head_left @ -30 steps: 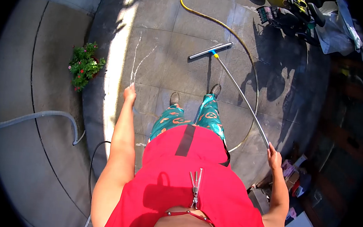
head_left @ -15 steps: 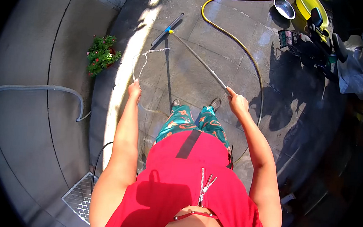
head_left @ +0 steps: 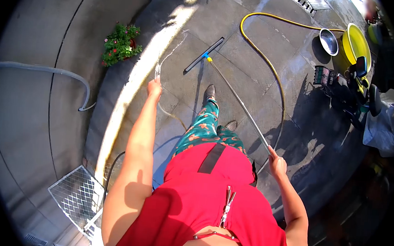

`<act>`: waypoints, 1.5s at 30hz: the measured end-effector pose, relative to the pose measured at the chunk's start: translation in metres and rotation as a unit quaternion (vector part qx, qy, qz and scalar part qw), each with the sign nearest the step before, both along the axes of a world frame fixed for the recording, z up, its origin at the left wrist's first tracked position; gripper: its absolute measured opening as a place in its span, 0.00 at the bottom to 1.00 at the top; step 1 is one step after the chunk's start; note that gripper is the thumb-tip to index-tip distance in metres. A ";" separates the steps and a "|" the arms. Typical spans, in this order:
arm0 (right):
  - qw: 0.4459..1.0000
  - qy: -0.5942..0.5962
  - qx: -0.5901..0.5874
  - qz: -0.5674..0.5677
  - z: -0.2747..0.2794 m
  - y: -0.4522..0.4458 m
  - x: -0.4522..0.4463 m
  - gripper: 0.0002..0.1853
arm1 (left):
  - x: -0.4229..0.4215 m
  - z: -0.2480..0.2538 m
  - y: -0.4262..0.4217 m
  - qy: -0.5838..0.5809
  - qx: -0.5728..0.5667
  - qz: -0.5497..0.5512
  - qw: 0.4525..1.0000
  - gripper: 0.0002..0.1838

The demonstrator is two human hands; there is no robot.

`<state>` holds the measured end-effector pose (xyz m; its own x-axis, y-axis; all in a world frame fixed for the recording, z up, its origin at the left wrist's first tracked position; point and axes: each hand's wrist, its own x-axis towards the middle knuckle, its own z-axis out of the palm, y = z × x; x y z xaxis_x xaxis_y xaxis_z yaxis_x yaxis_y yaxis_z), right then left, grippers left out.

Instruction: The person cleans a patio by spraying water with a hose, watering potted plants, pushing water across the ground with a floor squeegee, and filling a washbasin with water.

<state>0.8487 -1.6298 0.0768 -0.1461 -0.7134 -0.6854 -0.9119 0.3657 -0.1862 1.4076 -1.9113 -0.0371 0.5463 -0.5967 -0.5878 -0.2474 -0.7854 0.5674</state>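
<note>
My left hand (head_left: 154, 88) is closed around the end of a hose, and a thin stream of water (head_left: 172, 50) leaves it over the paving. From below that hand a pale stretch of hose (head_left: 165, 111) runs toward my legs. My right hand (head_left: 277, 163) grips the upper end of a long metal pole (head_left: 241, 103). At the pole's far end a wide squeegee head (head_left: 204, 56), with a blue and yellow joint, rests on the dark tiles ahead of my feet.
A yellow hose (head_left: 272, 66) curves across the tiles. A potted plant (head_left: 122, 45) and a grey pipe (head_left: 67, 73) are at left, a white metal rack (head_left: 73, 192) at lower left. At right are a metal bowl (head_left: 329, 42), a yellow tub (head_left: 357, 45) and a scooter (head_left: 350, 94).
The squeegee first swung left and away, then came back nearer and rightward; my right hand moved in, then out again. The view has turned. My feet have stepped, and the water stream has shifted.
</note>
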 end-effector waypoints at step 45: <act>0.870 0.010 -0.150 0.470 0.042 -0.594 0.017 0.24 | -0.050 0.025 -0.228 0.025 -0.022 0.184 0.982 0.24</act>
